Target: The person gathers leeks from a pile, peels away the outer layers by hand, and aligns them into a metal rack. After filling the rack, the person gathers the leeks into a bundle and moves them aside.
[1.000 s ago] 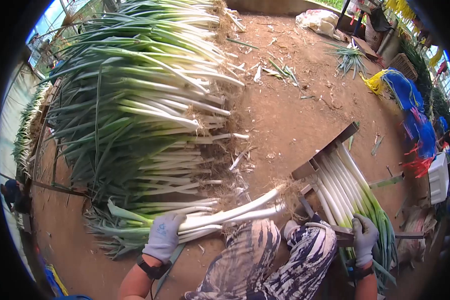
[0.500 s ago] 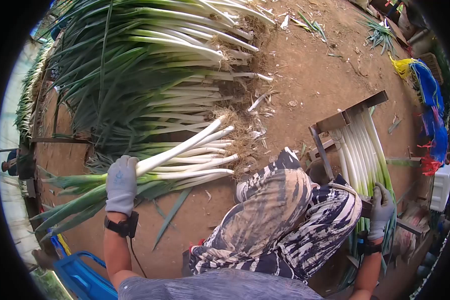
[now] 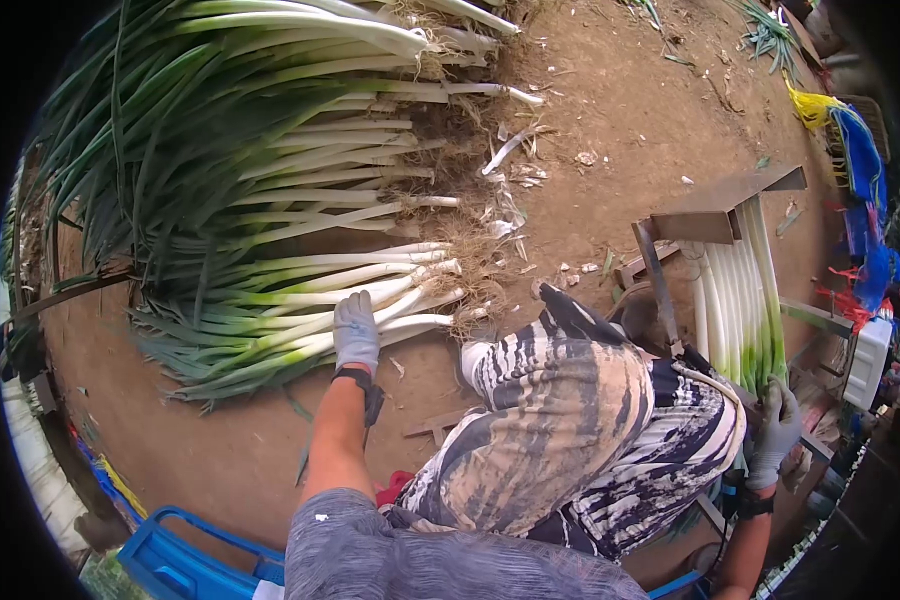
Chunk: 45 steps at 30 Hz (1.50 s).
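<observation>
A big heap of long green onions (image 3: 320, 150) lies on the ground at the left, with white stems and roots pointing right. My left hand (image 3: 356, 332), in a pale glove, rests on the white stems of the nearest bunch (image 3: 300, 300), fingers stretched out. At my right side, a row of green onions (image 3: 735, 310) lies side by side in a metal rack (image 3: 715, 212). My gloved right hand (image 3: 776, 435) is at the green part of that row, its fingers curled against the outer edge. Part of its grip is hidden.
My bent knees in patterned trousers (image 3: 540, 420) lie between heap and rack. Peelings (image 3: 510, 180) litter the bare soil (image 3: 610, 130). Blue netting (image 3: 860, 170) and a white container (image 3: 868, 362) are at the far right. A blue plastic crate (image 3: 195, 560) stands at lower left.
My left hand has let go of the green onions it was lifting and moved right onto the white stems. Those onions now lie on the bunch. My right hand stays by the rack.
</observation>
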Each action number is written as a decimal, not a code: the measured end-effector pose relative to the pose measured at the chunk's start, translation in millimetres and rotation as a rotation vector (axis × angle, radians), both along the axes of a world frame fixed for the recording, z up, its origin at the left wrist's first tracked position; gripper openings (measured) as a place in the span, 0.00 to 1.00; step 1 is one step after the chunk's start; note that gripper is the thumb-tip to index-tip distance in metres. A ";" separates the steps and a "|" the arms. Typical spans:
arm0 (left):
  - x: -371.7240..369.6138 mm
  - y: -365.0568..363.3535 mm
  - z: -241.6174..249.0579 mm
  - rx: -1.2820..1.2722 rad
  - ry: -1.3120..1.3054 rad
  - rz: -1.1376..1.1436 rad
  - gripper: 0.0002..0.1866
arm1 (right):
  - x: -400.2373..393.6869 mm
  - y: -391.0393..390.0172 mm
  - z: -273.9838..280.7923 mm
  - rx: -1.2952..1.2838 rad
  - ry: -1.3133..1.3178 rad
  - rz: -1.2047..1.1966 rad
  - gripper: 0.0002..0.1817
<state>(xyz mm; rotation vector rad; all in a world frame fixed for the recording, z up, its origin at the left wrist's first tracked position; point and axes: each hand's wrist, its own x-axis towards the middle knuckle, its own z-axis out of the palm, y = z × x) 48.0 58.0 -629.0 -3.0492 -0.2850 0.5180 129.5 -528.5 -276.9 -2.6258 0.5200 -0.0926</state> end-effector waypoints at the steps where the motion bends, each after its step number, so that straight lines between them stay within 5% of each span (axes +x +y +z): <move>1: -14.8 6.4 -26.1 -0.005 -0.045 0.007 0.35 | -1.2 -6.3 -2.9 0.016 -0.013 -0.022 0.16; 2: -21.7 8.5 -40.4 -0.010 -0.089 0.013 0.32 | -0.6 -8.0 -2.0 0.018 -0.005 -0.016 0.16; 3: -5.0 0.1 17.9 -0.185 -0.043 0.056 0.24 | -1.0 -9.6 -1.3 0.021 0.005 -0.010 0.16; 4: -2.1 0.5 25.7 -0.213 0.000 0.074 0.23 | -2.8 -11.0 -0.7 0.026 0.018 -0.005 0.16; 10: -5.3 7.8 26.7 -0.243 0.022 0.053 0.17 | 0.1 15.1 2.6 0.030 -0.004 -0.023 0.15; 11: 0.2 11.1 19.0 -0.212 0.190 0.121 0.14 | 1.9 22.2 4.0 0.025 -0.023 -0.012 0.15; 15: 23.7 8.1 47.1 -0.187 0.364 0.105 0.14 | 5.2 30.4 6.5 -0.037 -0.062 0.028 0.13; 20: 33.8 -2.2 120.6 -0.380 0.105 0.098 0.22 | 6.9 31.6 4.4 0.042 -0.058 0.039 0.12; 21: 37.3 -3.1 144.7 -0.442 0.052 0.129 0.23 | 8.5 42.9 12.4 -0.143 -0.100 0.186 0.13; 25: 67.1 -29.8 284.5 -0.682 -0.015 0.186 0.26 | 7.9 52.2 29.2 0.081 -0.011 0.124 0.15; 27: 74.4 -41.5 325.7 -0.749 0.047 0.108 0.30 | 6.5 72.8 41.2 0.084 -0.224 0.323 0.18; 29: 74.0 -62.1 360.1 -0.901 0.039 0.062 0.32 | 8.6 119.2 80.0 0.238 -0.096 0.605 0.25; 31: 73.2 -82.9 378.0 -1.143 0.007 -0.073 0.31 | 15.4 149.2 74.7 0.561 0.049 0.848 0.32; 35: 69.3 -120.7 403.6 -1.229 0.273 -0.166 0.26 | 4.5 218.0 31.9 1.292 0.278 0.881 0.19; 38: 62.3 -135.7 417.3 -1.381 0.366 -0.060 0.21 | -9.4 250.5 31.6 1.374 -0.058 0.737 0.18; 41: 59.2 -140.7 427.8 -1.357 0.325 -0.042 0.20 | -16.5 250.8 18.9 0.750 -0.486 0.988 0.19; 45: 58.8 -149.5 423.5 -1.480 0.243 -0.080 0.18 | -12.6 250.8 17.0 0.616 -0.619 1.038 0.21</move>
